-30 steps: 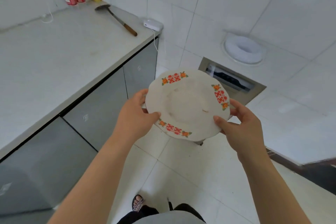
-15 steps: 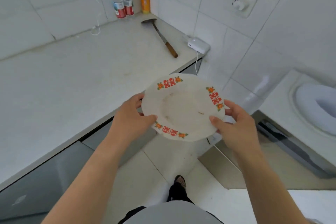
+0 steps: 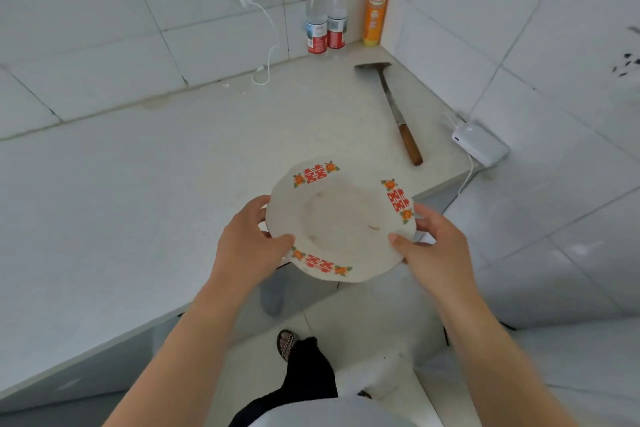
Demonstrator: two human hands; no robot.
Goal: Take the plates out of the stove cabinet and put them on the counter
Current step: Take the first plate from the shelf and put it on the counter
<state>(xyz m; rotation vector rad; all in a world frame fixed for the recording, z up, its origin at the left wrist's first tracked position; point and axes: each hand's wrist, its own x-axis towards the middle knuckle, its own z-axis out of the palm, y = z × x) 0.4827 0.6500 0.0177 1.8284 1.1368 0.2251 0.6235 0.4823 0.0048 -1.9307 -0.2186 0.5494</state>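
Note:
A white plate [image 3: 341,218] with red characters and orange flowers on its rim is held level in the air over the front edge of the pale counter [image 3: 138,191]. My left hand [image 3: 251,243] grips its left rim, thumb on top. On the opposite rim my right hand [image 3: 433,246] holds it the same way. The plate's far half hangs over the counter, its near half over the floor. The stove cabinet is out of view.
Against the back wall stand two clear bottles [image 3: 325,15] with red caps and an orange spray can [image 3: 377,0]. A wooden-handled spatula [image 3: 394,107] lies at the counter's right. A white power bank [image 3: 479,144] sits at the right corner edge. A charger cable [image 3: 266,42] hangs from the wall socket.
My view has turned left from the floor and cabinet toward the counter. The plate, still in both hands, has moved from beside the counter to above its front edge.

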